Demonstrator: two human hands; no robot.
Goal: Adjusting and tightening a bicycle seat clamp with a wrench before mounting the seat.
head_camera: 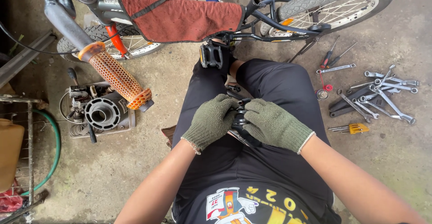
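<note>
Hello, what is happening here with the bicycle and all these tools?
A person sits on the concrete floor beside a bicycle. Both gloved hands, the left hand and the right hand, hold a small black part over the lap; what it is I cannot tell. Wrenches and screwdrivers lie to the right, and an engine part to the left.

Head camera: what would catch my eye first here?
Two green-gloved hands, left and right, meet at centre over a small black part on the person's lap. Above them lies a bicycle with a red cloth over its frame and an orange grip at left. Wrenches are scattered on the floor at right.
</note>
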